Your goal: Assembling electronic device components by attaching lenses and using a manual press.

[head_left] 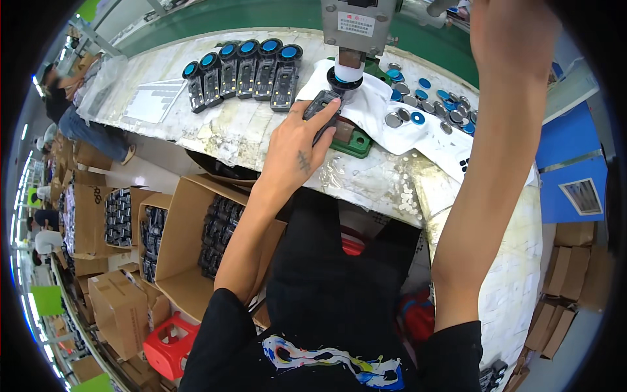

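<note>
Head view: the left hand [297,140] pinches a black unit [320,110] under the press [356,29]; I cannot tell the right hand's [516,32] grip. Six blue-faced units [246,78] seem done; loose discs [410,100] remain.

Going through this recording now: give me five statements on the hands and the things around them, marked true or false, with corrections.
1. The left hand is on a black device whose round end sits beneath the press. True.
2. The right hand is on that same device. False: it is raised at the upper right of the picture, away from the device.
3. Six black units with blue discs lie in a row left of the press. True.
4. The loose discs are all blue. False: some are silver.
5. The plastic stool on the floor is green. False: it is red.
</note>
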